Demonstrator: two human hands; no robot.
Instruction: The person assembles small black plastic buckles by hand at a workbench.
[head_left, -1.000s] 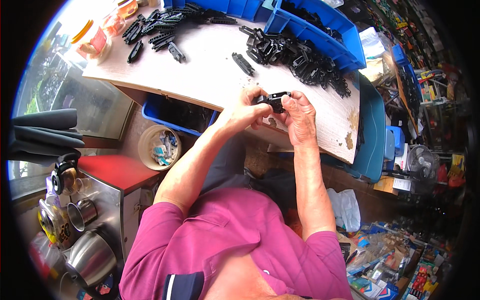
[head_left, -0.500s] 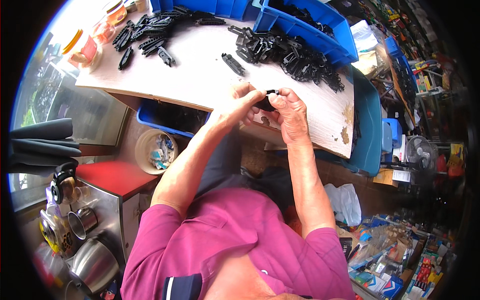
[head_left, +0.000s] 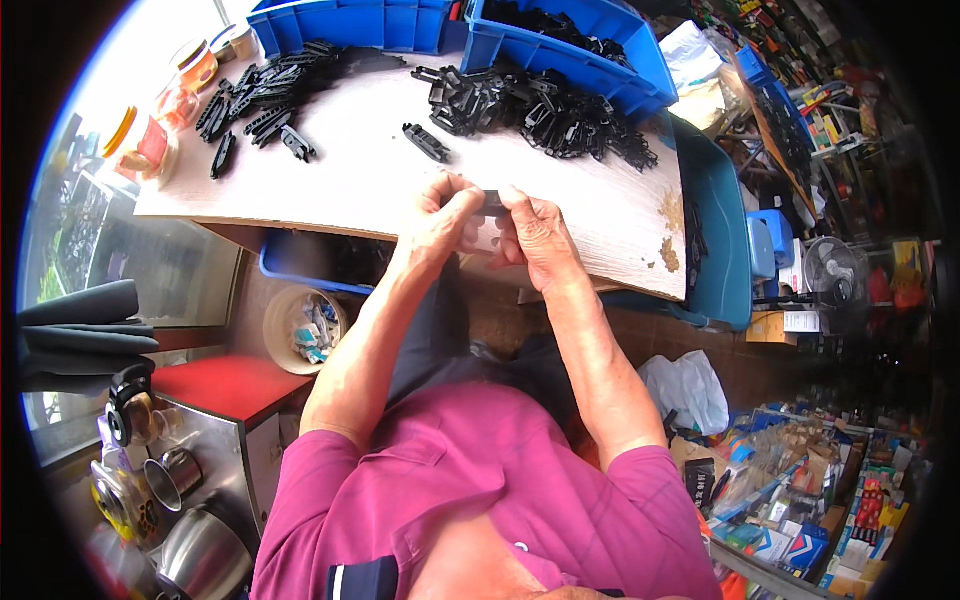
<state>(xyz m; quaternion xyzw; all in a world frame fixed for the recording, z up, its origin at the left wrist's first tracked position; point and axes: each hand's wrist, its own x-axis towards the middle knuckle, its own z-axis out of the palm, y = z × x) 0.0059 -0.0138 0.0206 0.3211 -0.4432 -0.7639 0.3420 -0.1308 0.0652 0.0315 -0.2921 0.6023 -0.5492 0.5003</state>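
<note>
Over the table's front edge, my left hand (head_left: pixel 440 225) and my right hand (head_left: pixel 541 238) meet, fingers closed on one small black plastic part (head_left: pixel 492 205). Thumbs and fingertips pinch it from both sides and hide most of it. Just beyond my left hand a single long black plastic piece (head_left: pixel 427 143) lies on the pale table (head_left: pixel 350 185). Farther off to the left is a pile of similar long black pieces (head_left: pixel 268 95). A larger heap of black plastic parts (head_left: pixel 540 115) spreads at the far right.
Blue bins (head_left: pixel 570 50) stand along the table's back. Clear jars (head_left: pixel 140 145) sit at its left end. A teal tub (head_left: pixel 715 220) adjoins the right end. Below the front edge are a blue bin (head_left: pixel 300 262) and a waste bucket (head_left: pixel 305 330), beside a red-topped cabinet (head_left: pixel 225 370).
The whole view has shifted, so the table's contents appear farther left. Both hands still grip the black part, and it now shows as a narrow strip between the thumbs.
</note>
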